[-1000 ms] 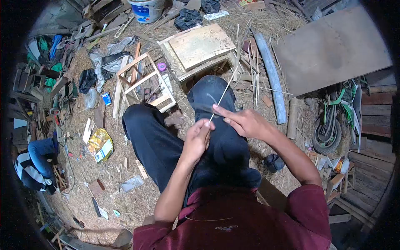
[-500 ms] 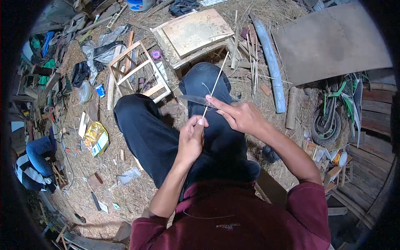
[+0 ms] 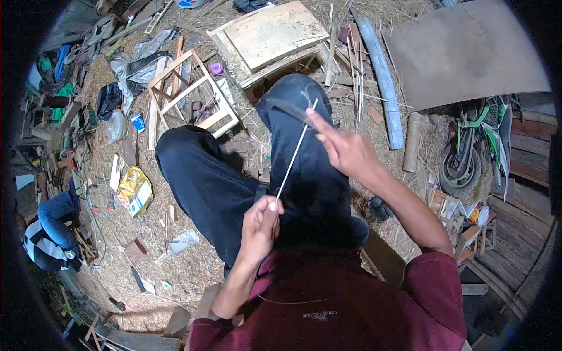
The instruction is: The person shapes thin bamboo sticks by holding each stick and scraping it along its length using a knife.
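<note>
My left hand [image 3: 261,225] is closed around the lower end of a thin pale stick [image 3: 292,161], which slants up and away over my right thigh. A knife [image 3: 283,107] is in my right hand [image 3: 349,151], its blurred dark blade pointing left and crossing the stick near the far end. My right index finger lies along the back of the blade, and the handle is hidden in the hand. A thin curled shaving [image 3: 307,92] shows by the stick's tip. Both hands are above my dark trousers.
A low wooden bench [image 3: 275,36] stands ahead, with a small wooden frame [image 3: 196,93] to its left. A grey-blue plank [image 3: 380,82], a large flat board [image 3: 468,55] and a motorbike [image 3: 468,146] are at right. Another person [image 3: 52,234] sits far left. Shavings cover the floor.
The knife and right hand have moved up along the stick toward its far end. My left hand has drawn back slightly toward my body with the stick.
</note>
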Demonstrator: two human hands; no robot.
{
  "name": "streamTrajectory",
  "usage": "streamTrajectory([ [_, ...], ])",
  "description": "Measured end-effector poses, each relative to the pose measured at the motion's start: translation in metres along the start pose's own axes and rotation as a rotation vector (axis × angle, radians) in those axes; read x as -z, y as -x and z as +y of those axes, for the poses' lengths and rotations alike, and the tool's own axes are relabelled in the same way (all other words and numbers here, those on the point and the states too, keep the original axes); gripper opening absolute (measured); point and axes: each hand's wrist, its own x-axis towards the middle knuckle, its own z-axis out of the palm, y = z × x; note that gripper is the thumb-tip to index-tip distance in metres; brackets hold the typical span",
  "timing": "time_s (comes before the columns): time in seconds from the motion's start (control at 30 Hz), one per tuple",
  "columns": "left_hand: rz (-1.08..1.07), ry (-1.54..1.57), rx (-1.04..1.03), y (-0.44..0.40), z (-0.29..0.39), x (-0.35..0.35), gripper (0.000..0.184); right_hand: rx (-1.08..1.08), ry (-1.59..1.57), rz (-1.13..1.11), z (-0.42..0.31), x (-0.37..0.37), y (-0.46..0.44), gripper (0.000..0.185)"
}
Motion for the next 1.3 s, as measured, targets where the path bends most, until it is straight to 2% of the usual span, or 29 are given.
streamTrajectory([
  [0.2,-0.064,0.092,0.088,0.017,0.003,0.013,0.026,-0.078,-0.243,0.007,0.006,0.009,-0.002,0.052],
  [0.27,-0.125,0.152,0.079,-0.001,0.008,0.009,0.027,0.001,-0.344,0.169,0.005,0.011,-0.008,0.051],
  [0.37,-0.127,0.123,0.001,-0.034,0.022,-0.013,0.026,0.005,-0.419,0.097,-0.005,0.03,-0.008,0.051],
  [0.43,-0.131,0.096,-0.043,-0.057,0.032,-0.028,0.025,0.223,-0.342,0.091,-0.008,0.032,-0.008,0.053],
  [0.5,-0.188,0.123,-0.012,-0.082,0.036,-0.035,0.025,0.174,-0.195,-0.179,-0.014,0.031,-0.001,0.058],
  [0.57,-0.165,0.071,-0.013,-0.091,0.035,-0.038,0.026,0.055,-0.183,-0.245,-0.015,0.025,-0.002,0.057],
  [0.67,-0.168,0.03,-0.049,-0.083,0.032,-0.034,0.028,0.014,-0.132,-0.177,-0.007,0.027,-0.008,0.055],
  [0.83,-0.1,-0.03,-0.037,-0.057,0.02,-0.019,0.029,0.119,-0.274,-0.04,0.005,0.009,-0.008,0.054],
  [0.93,-0.06,-0.09,-0.118,-0.068,0.018,-0.015,0.029,0.166,-0.237,-0.156,-0.004,0.021,-0.011,0.056],
  [0.97,-0.042,-0.151,-0.207,-0.078,0.017,-0.019,0.028,0.18,-0.216,-0.226,-0.007,0.025,-0.01,0.057],
  [1.03,-0.004,-0.274,-0.374,-0.098,0.021,-0.026,0.027,0.212,-0.2,-0.222,-0.006,0.02,-0.008,0.059],
  [1.17,-0.118,-0.118,-0.123,-0.084,0.04,-0.024,0.028,0.138,-0.206,-0.117,0.006,0.012,-0.013,0.059],
  [1.3,-0.063,-0.139,-0.103,-0.041,0.021,-0.004,0.029,0.091,-0.21,-0.032,0.007,0.012,-0.015,0.058],
])
